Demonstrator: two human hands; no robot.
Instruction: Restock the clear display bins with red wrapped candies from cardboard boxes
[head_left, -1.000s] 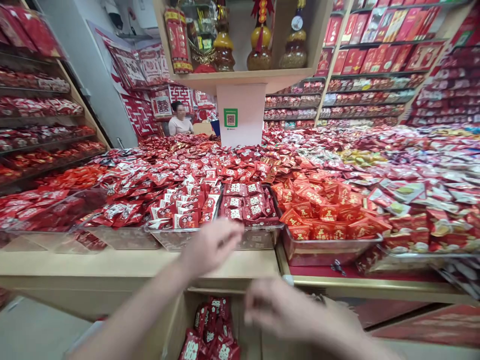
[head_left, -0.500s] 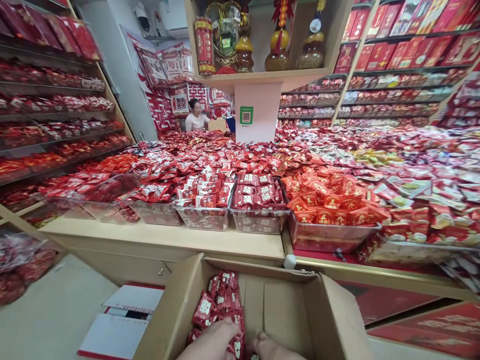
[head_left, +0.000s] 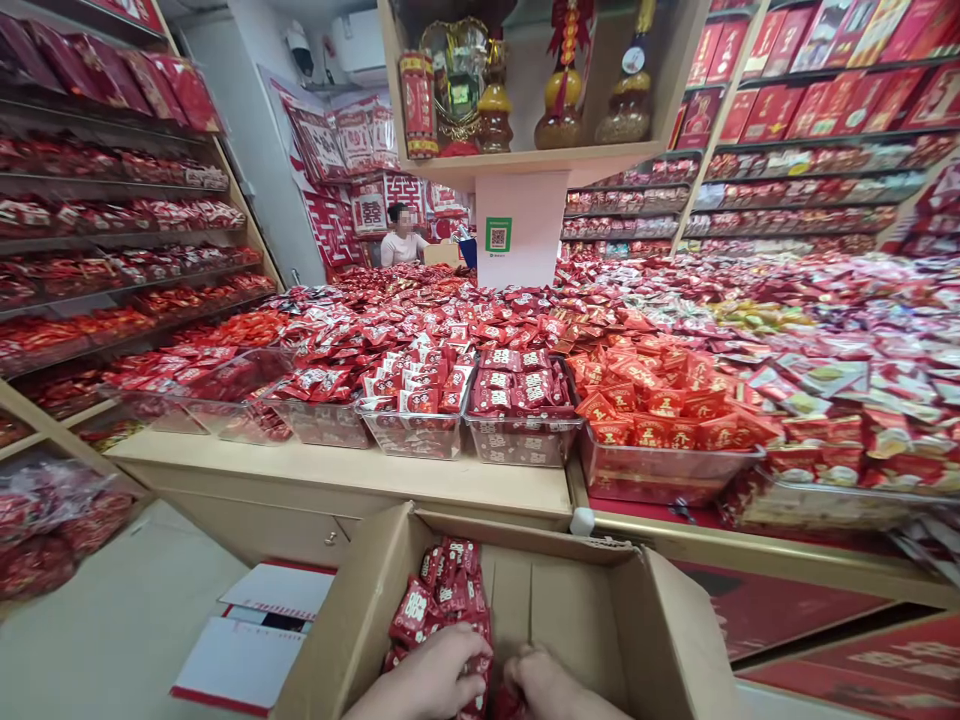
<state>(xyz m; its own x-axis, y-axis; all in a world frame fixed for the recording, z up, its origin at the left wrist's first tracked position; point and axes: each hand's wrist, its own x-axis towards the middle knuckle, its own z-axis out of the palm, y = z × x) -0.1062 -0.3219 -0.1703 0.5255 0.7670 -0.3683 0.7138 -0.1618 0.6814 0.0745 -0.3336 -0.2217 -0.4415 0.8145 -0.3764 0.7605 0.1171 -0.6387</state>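
Inside an open cardboard box [head_left: 585, 610], small dark red candy packets [head_left: 454, 590] with white printed characters are piled along the left side. My left hand [head_left: 439, 672] lies over the near end of this pile, its fingers and thumb curled around red packets. Just right of it, low in the box, is my right hand [head_left: 541, 682] with its fingers closed. A bit of red wrapper shows under those fingers; most of that packet is hidden by the hand.
Beyond the box, a counter [head_left: 330, 475] holds clear plastic bins, including a bin of matching dark red packets [head_left: 517, 385] and a bin of orange-red packets [head_left: 660, 400]. White-and-red cartons [head_left: 240, 650] lie at left. A person [head_left: 403, 240] is at the back.
Both hands have risen a little into view. My right hand's fingers now curl over a red wrapper, and the left hand's fingers have bent further. The view has shifted slightly.
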